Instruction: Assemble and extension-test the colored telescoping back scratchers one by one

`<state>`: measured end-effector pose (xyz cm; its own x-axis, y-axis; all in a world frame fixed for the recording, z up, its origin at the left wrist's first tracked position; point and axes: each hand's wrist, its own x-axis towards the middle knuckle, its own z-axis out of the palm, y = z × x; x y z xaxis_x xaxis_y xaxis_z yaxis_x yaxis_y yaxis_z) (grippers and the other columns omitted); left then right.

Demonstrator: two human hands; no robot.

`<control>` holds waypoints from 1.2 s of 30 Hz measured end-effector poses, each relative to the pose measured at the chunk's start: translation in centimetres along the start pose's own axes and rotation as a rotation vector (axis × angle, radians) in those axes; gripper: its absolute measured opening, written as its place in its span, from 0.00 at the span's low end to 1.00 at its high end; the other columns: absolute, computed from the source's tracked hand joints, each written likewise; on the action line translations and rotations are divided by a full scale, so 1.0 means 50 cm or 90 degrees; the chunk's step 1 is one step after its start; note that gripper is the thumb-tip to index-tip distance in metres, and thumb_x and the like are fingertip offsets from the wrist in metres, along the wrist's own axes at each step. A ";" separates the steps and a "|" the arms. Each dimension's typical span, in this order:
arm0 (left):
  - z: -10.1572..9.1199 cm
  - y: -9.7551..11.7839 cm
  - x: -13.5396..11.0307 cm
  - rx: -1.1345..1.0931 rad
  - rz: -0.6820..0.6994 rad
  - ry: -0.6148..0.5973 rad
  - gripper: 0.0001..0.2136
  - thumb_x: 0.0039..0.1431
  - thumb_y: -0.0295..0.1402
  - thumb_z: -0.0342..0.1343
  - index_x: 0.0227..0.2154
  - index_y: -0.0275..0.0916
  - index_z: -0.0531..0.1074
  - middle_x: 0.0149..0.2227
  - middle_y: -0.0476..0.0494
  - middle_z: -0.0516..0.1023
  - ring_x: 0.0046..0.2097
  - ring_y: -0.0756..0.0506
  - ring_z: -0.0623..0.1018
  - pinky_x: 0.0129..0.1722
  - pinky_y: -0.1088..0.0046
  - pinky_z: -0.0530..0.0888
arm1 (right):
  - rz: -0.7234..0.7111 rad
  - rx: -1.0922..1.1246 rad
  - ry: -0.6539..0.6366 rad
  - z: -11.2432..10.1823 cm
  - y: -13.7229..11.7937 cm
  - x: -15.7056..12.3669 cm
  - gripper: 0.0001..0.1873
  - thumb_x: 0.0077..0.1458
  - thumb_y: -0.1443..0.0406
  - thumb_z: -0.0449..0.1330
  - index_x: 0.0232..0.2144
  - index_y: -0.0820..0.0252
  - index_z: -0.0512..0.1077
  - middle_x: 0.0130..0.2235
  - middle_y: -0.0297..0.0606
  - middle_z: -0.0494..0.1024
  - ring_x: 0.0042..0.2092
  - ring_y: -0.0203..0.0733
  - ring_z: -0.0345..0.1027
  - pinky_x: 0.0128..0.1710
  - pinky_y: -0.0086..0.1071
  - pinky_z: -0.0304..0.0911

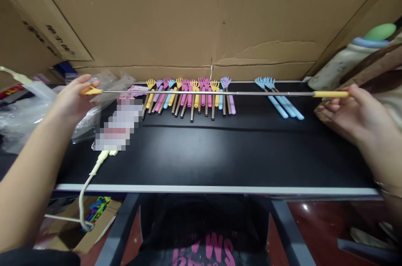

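Note:
A yellow telescopic back scratcher is stretched out long and level above the black table. My left hand pinches its yellow claw end at the left. At the other end, my right hand grips the yellow handle between thumb and fingers. Behind the metal rod lies a row of back scratchers in yellow, pink, purple and blue, claws toward the cardboard. Several light blue back scratchers lie apart to the right, nearer my right hand.
A cardboard wall closes off the back of the table. Clear plastic bags and a blurred, corded object lie left. At right stands a bottle with a green top. An open box sits below.

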<state>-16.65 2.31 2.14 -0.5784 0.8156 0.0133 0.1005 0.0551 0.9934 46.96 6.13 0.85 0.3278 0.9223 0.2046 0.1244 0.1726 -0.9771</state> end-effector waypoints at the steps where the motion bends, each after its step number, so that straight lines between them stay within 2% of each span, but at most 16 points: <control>1: 0.005 -0.003 -0.003 0.003 0.002 0.004 0.13 0.50 0.24 0.58 0.37 0.42 0.63 0.33 0.54 0.73 0.31 0.51 0.70 0.30 0.77 0.69 | 0.044 0.031 0.030 0.003 0.000 -0.002 0.12 0.56 0.60 0.56 0.23 0.54 0.60 0.20 0.29 0.60 0.22 0.33 0.53 0.38 0.43 0.63; 3: 0.018 -0.009 -0.010 0.011 0.006 -0.005 0.11 0.53 0.25 0.58 0.37 0.41 0.64 0.34 0.53 0.74 0.32 0.51 0.71 0.31 0.77 0.70 | 0.151 0.100 0.081 0.015 -0.006 -0.011 0.14 0.60 0.61 0.54 0.23 0.54 0.61 0.19 0.29 0.60 0.22 0.33 0.52 0.40 0.41 0.62; 4: 0.027 -0.012 -0.015 0.015 0.008 -0.021 0.10 0.54 0.26 0.58 0.37 0.41 0.64 0.34 0.53 0.74 0.33 0.51 0.72 0.31 0.77 0.71 | 0.167 0.107 0.090 0.024 -0.010 -0.018 0.15 0.63 0.60 0.52 0.24 0.54 0.62 0.19 0.30 0.61 0.22 0.34 0.52 0.40 0.40 0.61; 7: 0.059 -0.018 -0.032 0.038 0.029 -0.091 0.08 0.57 0.29 0.56 0.38 0.40 0.65 0.37 0.50 0.76 0.34 0.51 0.74 0.31 0.77 0.72 | 0.161 0.101 0.070 0.056 -0.020 -0.040 0.18 0.68 0.60 0.46 0.26 0.54 0.65 0.21 0.32 0.65 0.23 0.35 0.57 0.40 0.39 0.61; 10: 0.083 -0.018 -0.046 0.052 0.073 -0.116 0.10 0.55 0.31 0.58 0.40 0.41 0.66 0.38 0.49 0.76 0.32 0.52 0.72 0.27 0.78 0.71 | 0.136 0.114 0.037 0.074 -0.019 -0.050 0.19 0.68 0.59 0.45 0.28 0.55 0.67 0.22 0.34 0.67 0.25 0.36 0.61 0.41 0.40 0.62; 13: 0.086 -0.016 -0.052 0.056 0.102 -0.112 0.12 0.54 0.30 0.57 0.41 0.41 0.66 0.40 0.48 0.75 0.30 0.54 0.70 0.25 0.79 0.69 | 0.129 0.114 -0.015 0.072 -0.013 -0.046 0.15 0.66 0.57 0.49 0.29 0.54 0.67 0.21 0.34 0.68 0.25 0.37 0.63 0.43 0.42 0.63; 18: 0.089 -0.019 -0.062 0.049 0.139 -0.139 0.11 0.53 0.27 0.56 0.41 0.41 0.67 0.37 0.49 0.71 0.32 0.53 0.74 0.30 0.78 0.74 | 0.160 0.075 -0.072 0.077 -0.012 -0.050 0.14 0.66 0.56 0.50 0.31 0.53 0.68 0.21 0.36 0.74 0.26 0.37 0.67 0.41 0.39 0.63; 21: 0.107 -0.023 -0.077 0.067 0.193 -0.214 0.12 0.54 0.30 0.58 0.42 0.41 0.68 0.37 0.49 0.71 0.35 0.51 0.76 0.36 0.75 0.77 | 0.149 0.033 -0.177 0.094 -0.011 -0.065 0.14 0.59 0.50 0.58 0.33 0.51 0.67 0.19 0.34 0.74 0.25 0.39 0.67 0.37 0.39 0.63; 24: 0.122 -0.025 -0.091 0.110 0.242 -0.285 0.16 0.54 0.35 0.62 0.45 0.42 0.68 0.43 0.47 0.73 0.41 0.48 0.78 0.42 0.71 0.78 | 0.123 0.006 -0.265 0.104 -0.010 -0.079 0.25 0.45 0.45 0.68 0.33 0.50 0.63 0.22 0.34 0.78 0.26 0.41 0.70 0.37 0.39 0.64; 26: 0.123 -0.023 -0.098 0.145 0.262 -0.295 0.18 0.53 0.37 0.63 0.47 0.43 0.68 0.46 0.46 0.74 0.43 0.47 0.78 0.44 0.70 0.78 | 0.117 -0.004 -0.285 0.104 -0.010 -0.083 0.28 0.41 0.44 0.71 0.32 0.50 0.61 0.24 0.35 0.79 0.27 0.41 0.71 0.38 0.39 0.65; 31: 0.104 -0.011 -0.100 0.249 0.325 -0.286 0.20 0.53 0.41 0.63 0.47 0.43 0.69 0.48 0.46 0.76 0.47 0.45 0.76 0.48 0.71 0.74 | 0.100 -0.017 -0.292 0.089 -0.013 -0.084 0.26 0.43 0.45 0.71 0.32 0.51 0.63 0.27 0.38 0.81 0.32 0.43 0.75 0.36 0.38 0.65; 34: 0.088 -0.007 -0.086 0.320 0.365 -0.316 0.20 0.57 0.45 0.59 0.50 0.42 0.70 0.48 0.45 0.77 0.41 0.47 0.77 0.45 0.72 0.73 | 0.058 -0.072 -0.316 0.081 -0.014 -0.082 0.26 0.43 0.43 0.70 0.31 0.53 0.65 0.29 0.41 0.81 0.31 0.44 0.74 0.37 0.40 0.66; 36: 0.079 -0.009 -0.073 0.411 0.437 -0.337 0.19 0.60 0.46 0.55 0.49 0.42 0.71 0.47 0.45 0.77 0.36 0.49 0.76 0.42 0.72 0.72 | 0.014 -0.143 -0.341 0.079 -0.018 -0.080 0.27 0.44 0.42 0.68 0.31 0.55 0.68 0.31 0.42 0.81 0.32 0.44 0.74 0.39 0.40 0.67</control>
<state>-11.38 1.58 1.17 0.1726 0.9247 0.3392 0.7674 -0.3422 0.5423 41.85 3.64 0.68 -0.1792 0.9814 0.0692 0.3384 0.1276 -0.9323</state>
